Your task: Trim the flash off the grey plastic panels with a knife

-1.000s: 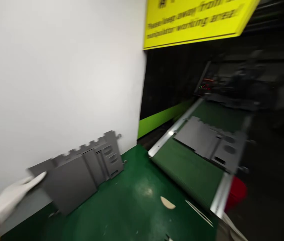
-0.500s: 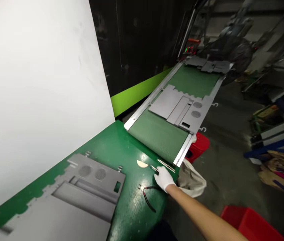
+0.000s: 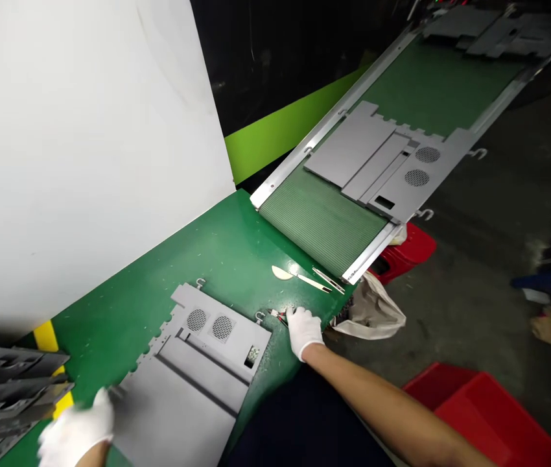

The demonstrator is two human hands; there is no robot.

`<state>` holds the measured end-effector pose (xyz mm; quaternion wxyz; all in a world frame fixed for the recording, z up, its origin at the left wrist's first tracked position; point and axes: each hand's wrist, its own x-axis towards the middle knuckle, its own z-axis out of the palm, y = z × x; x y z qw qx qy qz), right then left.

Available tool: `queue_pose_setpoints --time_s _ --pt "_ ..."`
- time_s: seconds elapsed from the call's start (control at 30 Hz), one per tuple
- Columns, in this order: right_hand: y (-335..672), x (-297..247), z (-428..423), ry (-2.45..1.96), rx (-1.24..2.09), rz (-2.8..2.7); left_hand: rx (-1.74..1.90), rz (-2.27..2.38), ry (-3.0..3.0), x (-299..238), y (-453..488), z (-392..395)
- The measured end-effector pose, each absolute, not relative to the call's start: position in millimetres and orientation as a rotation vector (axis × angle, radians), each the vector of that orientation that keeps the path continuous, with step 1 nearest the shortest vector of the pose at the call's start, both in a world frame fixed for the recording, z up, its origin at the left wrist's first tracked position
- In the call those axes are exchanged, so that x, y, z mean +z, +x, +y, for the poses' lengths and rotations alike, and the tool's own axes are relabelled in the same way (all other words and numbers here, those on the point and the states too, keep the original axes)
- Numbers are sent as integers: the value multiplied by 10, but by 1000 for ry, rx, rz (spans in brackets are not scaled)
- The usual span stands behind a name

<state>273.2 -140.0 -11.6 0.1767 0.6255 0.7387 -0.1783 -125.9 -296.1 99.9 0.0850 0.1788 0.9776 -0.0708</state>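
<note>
On the near part of the green table (image 3: pixel 227 253), a grey panel (image 3: pixel 178 395) lies flat, between the person's two white-gloved hands. The left hand (image 3: pixel 78 425) is at the panel's near left edge, its fingertips meeting the edge in view; it is blurred, so I cannot tell how far open it is or whether it has hold of the panel. The right hand (image 3: pixel 303 327) is past the panel's far right corner, apart from it, with the fingers bent down over a pair of pliers (image 3: pixel 276 314). The pliers' head shows to the left of the fingers, near one of the panel's metal hooks (image 3: pixel 260 316), while most of the handles are hidden beneath the hand; whether the fingers have closed around them I cannot tell.

Farther off than the right hand, a pale half-round piece (image 3: pixel 282 273), a slim tool (image 3: pixel 312 281) and tweezers (image 3: pixel 328 280) lie on the table near its right edge. Beyond them stands a conveyor (image 3: pixel 324 227) carrying a second grey panel (image 3: pixel 377 162). To the left of the left hand, dark grey parts (image 3: pixel 8 383) are crowded together beside yellow strips (image 3: pixel 46 336). At the near right is a red bin (image 3: pixel 489 415).
</note>
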Motion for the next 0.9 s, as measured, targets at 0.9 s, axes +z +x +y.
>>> queue_pose_setpoints --time_s 0.9 --pt "3068 -172 -1348 1222 -1233 2190 -478 1526 1776 -5 563 -1002"
